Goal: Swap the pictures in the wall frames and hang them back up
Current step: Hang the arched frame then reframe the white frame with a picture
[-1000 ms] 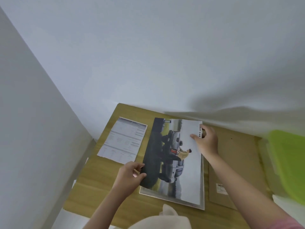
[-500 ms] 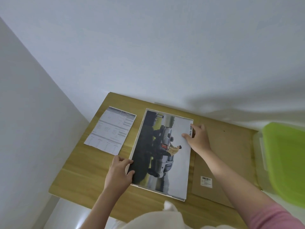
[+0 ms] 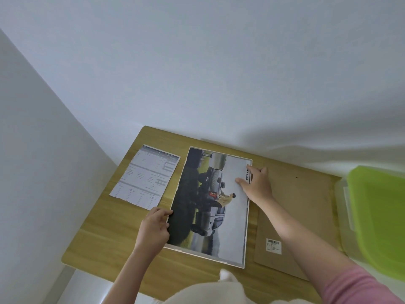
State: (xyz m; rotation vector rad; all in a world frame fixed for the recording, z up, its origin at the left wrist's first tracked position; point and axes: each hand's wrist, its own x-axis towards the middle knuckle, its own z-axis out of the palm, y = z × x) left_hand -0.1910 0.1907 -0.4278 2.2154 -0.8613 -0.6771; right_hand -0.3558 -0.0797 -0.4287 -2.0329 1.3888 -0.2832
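A picture of a grey pickup truck (image 3: 219,207) lies flat inside a thin white frame (image 3: 245,258) on the wooden table (image 3: 105,233). My left hand (image 3: 154,229) grips the picture's near left edge between thumb and fingers. On the far right edge, by the black lettering, rests my right hand (image 3: 256,185) with its fingers pressing the sheet. A second printed sheet with tables of text (image 3: 144,176) lies flat to the left of the frame.
A brown backing board (image 3: 302,211) with a barcode label lies right of the frame. A clear plastic box with a green lid (image 3: 381,220) stands at the right edge. White walls close off the table at the back and left.
The picture has settled flat into the frame. Both hands stay on its edges, the left now nearer the lower left edge. The camera tilted down a little.
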